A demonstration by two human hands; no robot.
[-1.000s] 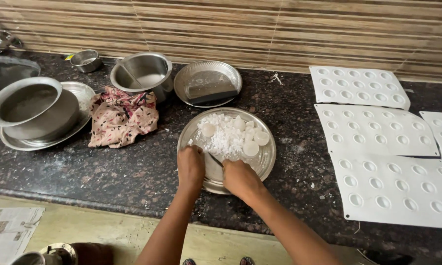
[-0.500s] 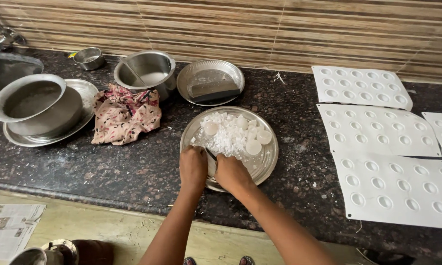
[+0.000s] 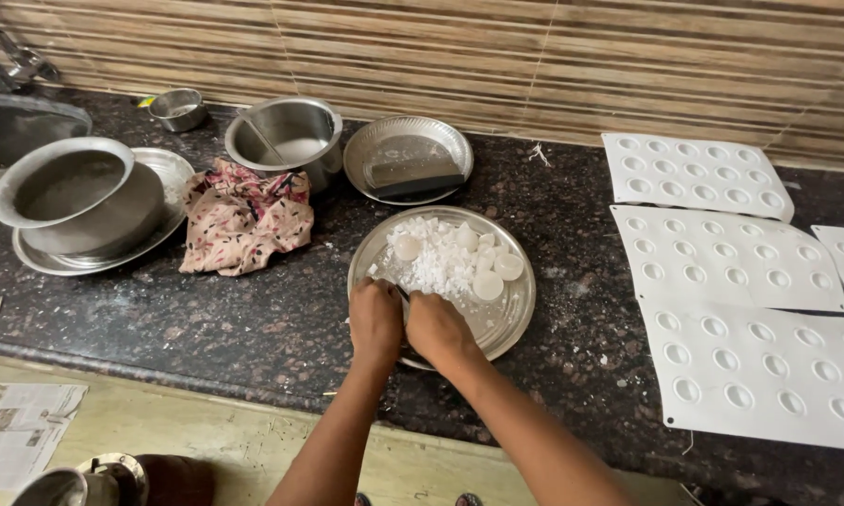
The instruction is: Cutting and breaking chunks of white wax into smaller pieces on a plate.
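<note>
Hands first: our left hand (image 3: 375,321) and right hand (image 3: 438,328) sit clenched side by side on the near rim of the steel plate (image 3: 514,309), gripping a thin dark tool (image 3: 404,302). We judge short, steady strokes best, keeping the white crumbled pieces (image 3: 433,262) and white discs (image 3: 487,284) heaped mid-plate, away from the edge.
</note>
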